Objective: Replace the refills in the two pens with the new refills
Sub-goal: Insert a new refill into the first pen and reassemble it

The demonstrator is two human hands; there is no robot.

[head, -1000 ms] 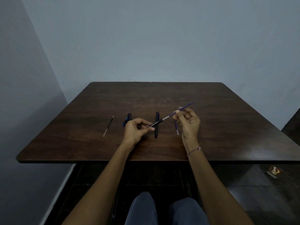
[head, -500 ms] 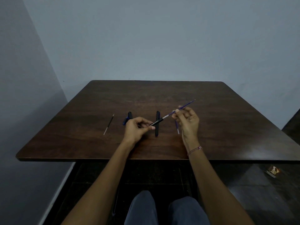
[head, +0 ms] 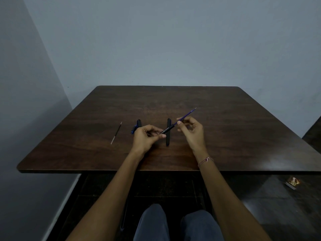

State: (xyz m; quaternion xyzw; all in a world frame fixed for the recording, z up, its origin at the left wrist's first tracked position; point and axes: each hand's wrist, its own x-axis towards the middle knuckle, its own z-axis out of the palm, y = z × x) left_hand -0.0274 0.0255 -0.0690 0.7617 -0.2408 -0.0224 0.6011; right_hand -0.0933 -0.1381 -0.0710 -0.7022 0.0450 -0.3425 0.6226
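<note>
Left grip (head: 145, 137) clasping pen barrel (head: 164, 131), right grip (head: 192, 132) pinching blue refill (head: 187, 115), black pen (head: 167, 140) beneath, loose refill (head: 116, 133) leftward on surface (head: 234, 129).

Our left hand (head: 145, 137) curled, thumb and fingertips gripping slim black plastic pen barrel (head: 167, 130). Our right hand (head: 192, 132) raised beside it, thumb and forefinger pinching thin blue refill rod (head: 187, 115), remaining fingers loosely bent. Left forearm (head: 112, 185), right forearm (head: 224, 188) bare, stretched forward.
</note>
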